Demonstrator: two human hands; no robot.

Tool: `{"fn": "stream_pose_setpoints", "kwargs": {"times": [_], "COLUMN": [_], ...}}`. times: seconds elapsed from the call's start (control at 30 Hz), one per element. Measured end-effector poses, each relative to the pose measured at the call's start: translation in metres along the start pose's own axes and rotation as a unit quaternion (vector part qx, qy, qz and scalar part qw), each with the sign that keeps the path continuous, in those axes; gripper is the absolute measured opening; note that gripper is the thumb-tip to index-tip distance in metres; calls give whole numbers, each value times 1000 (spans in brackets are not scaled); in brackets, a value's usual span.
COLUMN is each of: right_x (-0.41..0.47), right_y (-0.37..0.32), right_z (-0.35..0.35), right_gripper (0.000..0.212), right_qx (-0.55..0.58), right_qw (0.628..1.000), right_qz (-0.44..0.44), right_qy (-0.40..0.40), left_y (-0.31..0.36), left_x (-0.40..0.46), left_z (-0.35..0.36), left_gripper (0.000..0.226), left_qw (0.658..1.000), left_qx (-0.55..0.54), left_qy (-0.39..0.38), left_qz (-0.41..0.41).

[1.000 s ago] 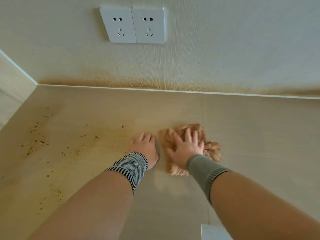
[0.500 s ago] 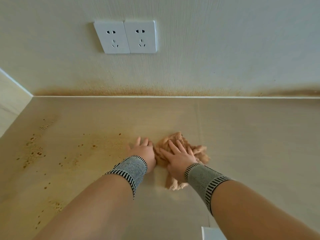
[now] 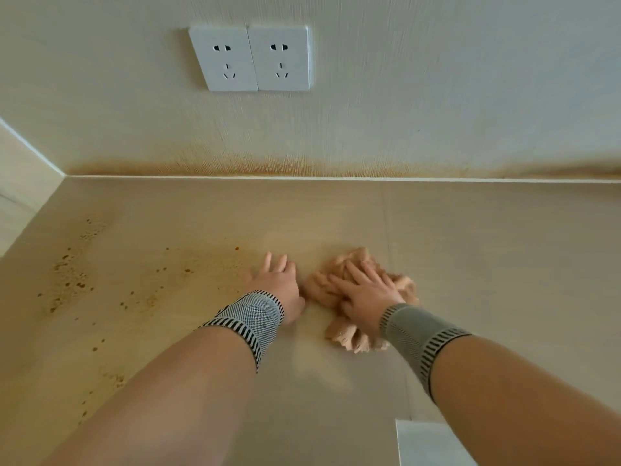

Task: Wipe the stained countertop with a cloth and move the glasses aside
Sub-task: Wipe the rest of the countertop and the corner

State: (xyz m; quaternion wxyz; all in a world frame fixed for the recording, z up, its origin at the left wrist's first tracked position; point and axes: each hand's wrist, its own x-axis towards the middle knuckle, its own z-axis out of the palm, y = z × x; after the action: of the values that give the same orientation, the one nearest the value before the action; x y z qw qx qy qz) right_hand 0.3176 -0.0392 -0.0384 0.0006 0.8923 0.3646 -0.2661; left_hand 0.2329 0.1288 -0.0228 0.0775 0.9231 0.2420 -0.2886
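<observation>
Head view: left of the crumpled tan fuzzy cloth (image 3: 349,336), brown speckled stains (image 3: 70,277) dot the smooth beige worktop (image 3: 504,264). Just beside the cloth, the left hand (image 3: 280,287) lies flat, fingers straight, holding nothing. The right hand (image 3: 364,294) presses the cloth, fingers spread straight. Right of the cloth lies bare worktop. Behind the cloth, two white sockets (image 3: 250,58) sit on the textured wall (image 3: 437,95).

- The cloth (image 3: 361,297) lies bunched on the countertop (image 3: 504,264), right of centre.
- The right hand (image 3: 364,294) lies flat on the cloth.
- The left hand (image 3: 280,287) rests on the countertop just left of the cloth.
- Stains (image 3: 67,277) lie well left of both hands.
- Two sockets (image 3: 252,58) sit side by side on the wall (image 3: 470,79) behind the countertop.
</observation>
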Motion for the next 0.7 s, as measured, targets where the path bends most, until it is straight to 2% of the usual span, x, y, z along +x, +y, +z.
{"fn": "stream_pose_setpoints", "kwargs": {"times": [0.1, 0.13, 0.17, 0.2, 0.27, 0.33, 0.37, 0.43, 0.5, 0.57, 0.6, 0.63, 0.7], "right_x": [2, 3, 3, 3, -1, -6, -6, -5, -7, -10, -11, -11, -12], "right_y": [33, 29, 17, -1, -38, -52, -47, -22, 3, 9, 0, -14, -44], "right_z": [-10, -12, -13, -11, 0, 9, 8, 2, -6, -8, -8, -6, 3], "right_gripper": [60, 62, 64, 68, 71, 68, 67, 64, 63, 67, 74, 81, 87], "right_qx": [82, 90, 84, 77, 50, -2, -18, -18, 32, 78, 80, 81, 75], "right_qw": [973, 960, 957, 965, 992, 999, 998, 999, 993, 962, 952, 952, 979], "right_qz": [213, 265, 278, 252, 113, -14, -43, -12, 117, 260, 294, 296, 187], "right_qy": [38, 31, 17, 5, -15, -43, -48, -43, -8, 7, -1, -10, -23], "left_y": [-13, -17, -20, -21, -21, -18, -18, -19, -21, -21, -21, -20, -19], "left_x": [-13, -17, -21, -23, -25, -26, -27, -29, -30, -29, -28, -26, -25], "left_z": [2, 3, 5, 7, 12, 14, 14, 13, 13, 13, 14, 14, 14], "left_gripper": [82, 84, 86, 88, 94, 98, 100, 100, 102, 105, 106, 107, 106], "left_qw": [1000, 1000, 1000, 1000, 1000, 1000, 1000, 999, 999, 998, 998, 998, 998], "left_qx": [-5, -1, 1, 1, 1, 0, 2, 12, 30, 46, 45, 40, 29], "left_qy": [15, 13, 9, 7, 0, -18, -26, -35, -39, -40, -42, -43, -47], "left_qz": [-10, -13, -16, -14, -2, 6, 6, 5, 6, 5, 4, 3, 4]}}
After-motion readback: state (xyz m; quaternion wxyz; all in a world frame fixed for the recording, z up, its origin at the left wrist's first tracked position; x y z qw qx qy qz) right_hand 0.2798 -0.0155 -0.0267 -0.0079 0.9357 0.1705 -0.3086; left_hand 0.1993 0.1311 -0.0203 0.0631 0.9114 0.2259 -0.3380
